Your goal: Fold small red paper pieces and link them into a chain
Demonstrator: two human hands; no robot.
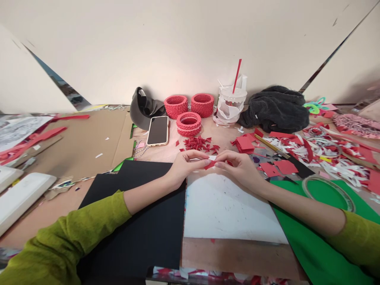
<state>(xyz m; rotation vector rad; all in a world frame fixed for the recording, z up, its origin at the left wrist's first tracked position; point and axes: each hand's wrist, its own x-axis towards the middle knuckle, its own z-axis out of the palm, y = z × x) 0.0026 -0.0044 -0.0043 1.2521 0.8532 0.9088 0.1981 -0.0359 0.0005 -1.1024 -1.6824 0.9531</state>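
Note:
Between my two hands, above the far edge of a white board [231, 209], is a small red paper piece [210, 164] with a pale side showing. My left hand [190, 164] pinches its left side between thumb and fingers. The right side is pinched by my right hand [234, 164]. Just beyond my fingers lies a pile of small folded red pieces [196, 143]. A stack of red paper squares [245, 144] sits behind my right hand, and loose red squares [285, 167] lie to its right.
Three red rings, one [189, 124] in front, stand near the wall. Around them are a phone [158, 130], a grey cap [138, 109], a wrapped cup [231, 103] and dark cloth [276, 109]. Tape roll [352, 202] and paper scraps [353, 166] lie right, cardboard [89, 138] left.

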